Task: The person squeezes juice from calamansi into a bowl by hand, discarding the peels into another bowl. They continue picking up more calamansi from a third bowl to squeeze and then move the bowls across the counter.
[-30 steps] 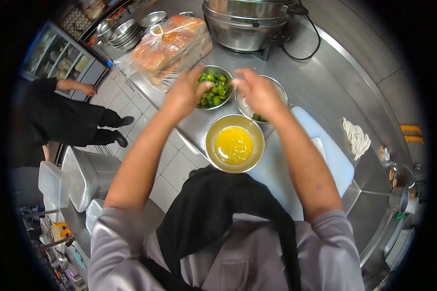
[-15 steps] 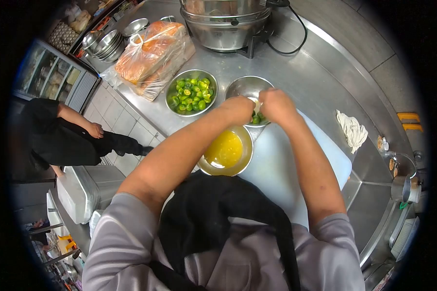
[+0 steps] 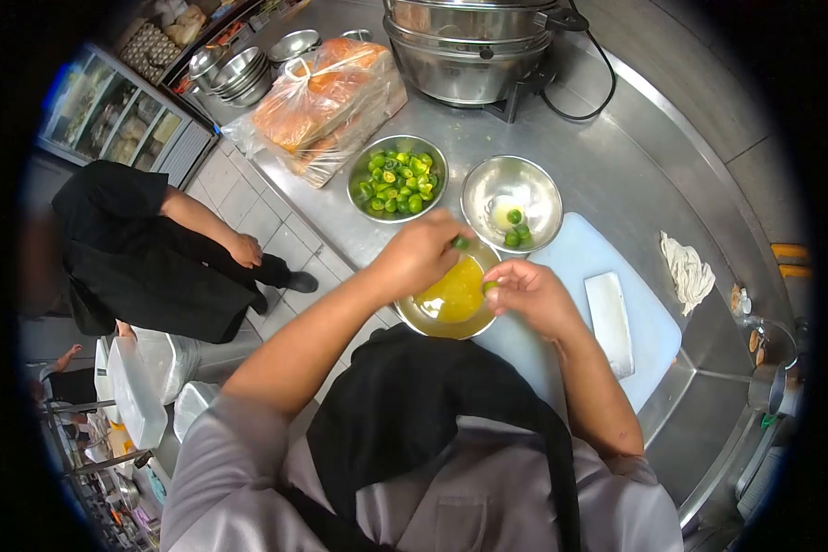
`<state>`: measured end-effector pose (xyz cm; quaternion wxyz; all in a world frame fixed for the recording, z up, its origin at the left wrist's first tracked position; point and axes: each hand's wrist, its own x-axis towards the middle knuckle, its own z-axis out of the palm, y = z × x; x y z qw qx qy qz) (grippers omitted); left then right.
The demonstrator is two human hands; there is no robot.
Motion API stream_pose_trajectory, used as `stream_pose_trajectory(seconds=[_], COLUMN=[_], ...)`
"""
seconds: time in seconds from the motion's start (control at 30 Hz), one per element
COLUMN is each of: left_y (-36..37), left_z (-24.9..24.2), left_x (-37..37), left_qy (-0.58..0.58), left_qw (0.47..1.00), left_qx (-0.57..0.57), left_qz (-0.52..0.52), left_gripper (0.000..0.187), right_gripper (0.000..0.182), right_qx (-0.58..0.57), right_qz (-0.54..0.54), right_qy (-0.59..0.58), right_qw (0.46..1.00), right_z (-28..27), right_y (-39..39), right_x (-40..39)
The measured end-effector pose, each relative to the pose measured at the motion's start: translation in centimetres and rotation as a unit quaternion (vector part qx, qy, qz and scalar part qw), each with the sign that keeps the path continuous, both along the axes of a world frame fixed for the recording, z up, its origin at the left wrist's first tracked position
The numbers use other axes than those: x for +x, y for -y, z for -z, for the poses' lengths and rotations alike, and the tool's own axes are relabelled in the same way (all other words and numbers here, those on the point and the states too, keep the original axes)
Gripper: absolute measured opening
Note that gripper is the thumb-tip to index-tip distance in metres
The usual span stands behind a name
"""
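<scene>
My left hand (image 3: pixel 423 250), slightly blurred, pinches a small green citrus piece (image 3: pixel 460 243) over the back rim of the metal bowl of yellow juice (image 3: pixel 439 328). Above that bowl's right side, my right hand (image 3: pixel 532 296) grips another small green citrus piece (image 3: pixel 489 287) between thumb and fingers. Behind, a second metal bowl (image 3: pixel 534 177) holds a few green citrus pieces (image 3: pixel 517 234) and a little pale liquid. To its left stands a metal bowl (image 3: pixel 351 189) heaped with squeezed-looking citrus halves (image 3: pixel 400 179).
A white cutting board (image 3: pixel 649 322) carries a broad rectangular blade (image 3: pixel 609 324). Farther right lies a crumpled cloth (image 3: pixel 685 271). Bagged bread (image 3: pixel 327 110), stacked metal bowls (image 3: pixel 239 75) and a large corded steel pot (image 3: pixel 469 64) stand behind. A person in black (image 3: pixel 138 248) stands at left.
Both hands have come back from the far right bowl to the juice bowl and moved apart, each with a citrus piece. The view has shifted, uncovering the blade on the board.
</scene>
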<state>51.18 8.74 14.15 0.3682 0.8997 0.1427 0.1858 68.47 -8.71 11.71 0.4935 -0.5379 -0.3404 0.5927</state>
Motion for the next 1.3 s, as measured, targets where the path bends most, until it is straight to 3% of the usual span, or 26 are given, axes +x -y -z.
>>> stream_pose_trajectory(seconds=[0.1,0.23,0.3,0.43,0.5,0.63,0.67,0.7,0.73,0.8,0.9,1.03,1.23,1.3], left_y=[1.8,1.9,2.0,2.0,1.8,1.8,1.8,1.8,1.8,2.1,1.7,2.2,1.4,1.0], left_z=[1.2,3.6,4.2,4.4,4.5,3.2,3.0,2.8,2.7,2.3,2.3,2.4,3.9,4.4], left_x=[-3.8,-5.4,-5.3,-4.8,-4.4,-3.9,-3.9,-3.9,-3.9,-4.2,-4.5,-4.7,-5.3,-5.1], left_qy=[-0.053,-0.053,-0.079,-0.095,-0.113,-0.113,-0.1,-0.088,-0.089,-0.04,-0.043,-0.005,-0.079,-0.088], left_qw=[0.997,0.997,0.991,0.986,0.981,0.983,0.987,0.991,0.991,0.996,0.998,0.998,0.991,0.983], left_qx=[-0.041,0.047,0.104,0.135,0.161,0.144,0.123,0.102,0.103,0.062,0.033,-0.019,0.104,0.161], left_qz=[-0.04,-0.029,-0.02,-0.002,0.002,0.006,0.004,0.002,0.005,-0.04,-0.028,-0.053,0.008,0.029], left_gripper=[0.027,0.025,0.024,0.022,0.024,0.022,0.019,0.017,0.017,0.013,0.017,0.018,0.021,0.021], right_gripper=[0.021,0.018,0.018,0.021,0.02,0.02,0.021,0.023,0.023,0.022,0.011,0.014,0.021,0.026], right_qx=[-0.023,-0.05,-0.034,-0.009,-0.025,-0.021,0.055,0.127,0.127,0.202,0.203,0.223,0.199,0.248], right_qz=[-0.006,-0.022,0.052,0.048,-0.004,-0.038,-0.055,-0.07,-0.067,-0.062,-0.082,-0.077,-0.087,-0.064], right_qy=[-0.092,-0.091,-0.18,-0.181,-0.034,0.071,0.247,0.414,0.412,0.494,0.556,0.59,0.624,0.633], right_qw=[0.995,0.994,0.982,0.982,0.999,0.997,0.966,0.899,0.9,0.844,0.802,0.772,0.751,0.73], right_z=[1.1,0.6,-0.5,0.3,0.6,-0.1,-0.4,-0.5,0.0,1.6,2.5,3.9,3.7,3.1], right_y=[-0.4,-0.8,-1.0,-0.8,-0.6,-0.2,-0.2,-0.3,-0.4,-0.7,-1.4,-2.4,-3.1,-3.2], right_x=[-1.5,-2.9,-3.4,-2.6,-2.2,-3.1,-3.4,-3.7,-3.8,-4.1,-4.3,-3.9,-3.7,-3.6])
